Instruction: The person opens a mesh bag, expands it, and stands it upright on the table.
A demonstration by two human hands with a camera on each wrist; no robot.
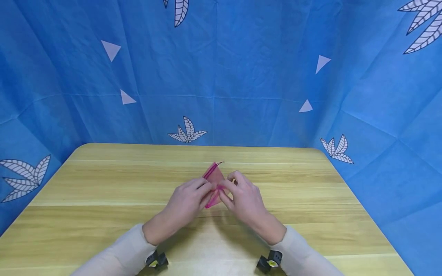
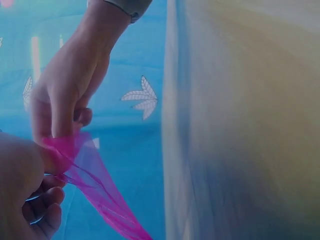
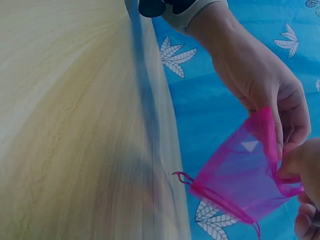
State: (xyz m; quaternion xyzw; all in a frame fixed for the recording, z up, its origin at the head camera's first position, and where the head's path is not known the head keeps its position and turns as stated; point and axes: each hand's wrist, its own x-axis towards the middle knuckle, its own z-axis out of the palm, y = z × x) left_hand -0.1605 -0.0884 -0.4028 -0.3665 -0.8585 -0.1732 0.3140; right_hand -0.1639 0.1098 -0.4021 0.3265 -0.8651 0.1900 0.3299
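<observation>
A small sheer pink drawstring bag [image 1: 216, 175] is held between both hands above the table. My left hand [image 1: 189, 194] pinches its lower left edge, with the fingers bent together. From the other side my right hand [image 1: 246, 197] pinches the bag with thumb and forefinger, close beside the left fingertips. In the right wrist view the bag [image 3: 232, 170] hangs spread out, its gathered band and cord loops [image 3: 184, 178] at the end away from the fingers. The left wrist view shows the bag [image 2: 102, 192] narrow and folded, fingers partly hiding its gripped end.
A light wooden table [image 1: 103, 180] lies under the hands. Behind it and along its sides hangs a blue cloth [image 1: 221, 69] with white leaves and triangles. Each wrist carries a small black camera [image 1: 157, 260].
</observation>
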